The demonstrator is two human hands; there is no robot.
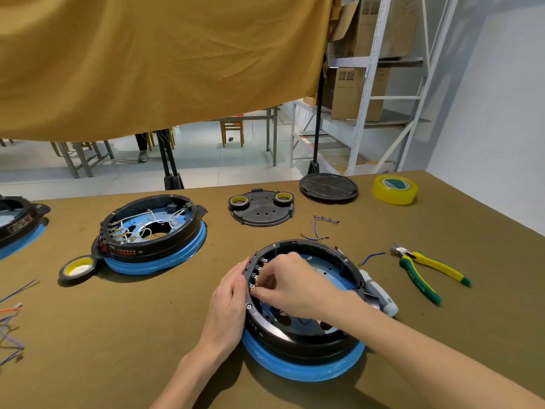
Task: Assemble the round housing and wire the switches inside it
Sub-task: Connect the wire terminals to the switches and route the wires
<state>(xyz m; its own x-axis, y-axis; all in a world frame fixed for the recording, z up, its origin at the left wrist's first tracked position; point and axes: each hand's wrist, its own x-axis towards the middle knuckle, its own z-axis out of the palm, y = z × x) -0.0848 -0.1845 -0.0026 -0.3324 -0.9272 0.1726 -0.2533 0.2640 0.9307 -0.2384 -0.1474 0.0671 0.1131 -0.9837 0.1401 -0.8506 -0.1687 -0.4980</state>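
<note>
Pliers [424,268] (and screwdriver [380,293]) crowd housing's [295,343] right.

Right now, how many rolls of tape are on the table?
4: one big yellow roll at the far right, two small rolls on the black plate, and one beside the left housing. Others may lie out of view.

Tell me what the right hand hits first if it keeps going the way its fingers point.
Probably the switches on the housing wall's inside; the right hand fingertips are already at them. The left hand lies just outside.
</note>
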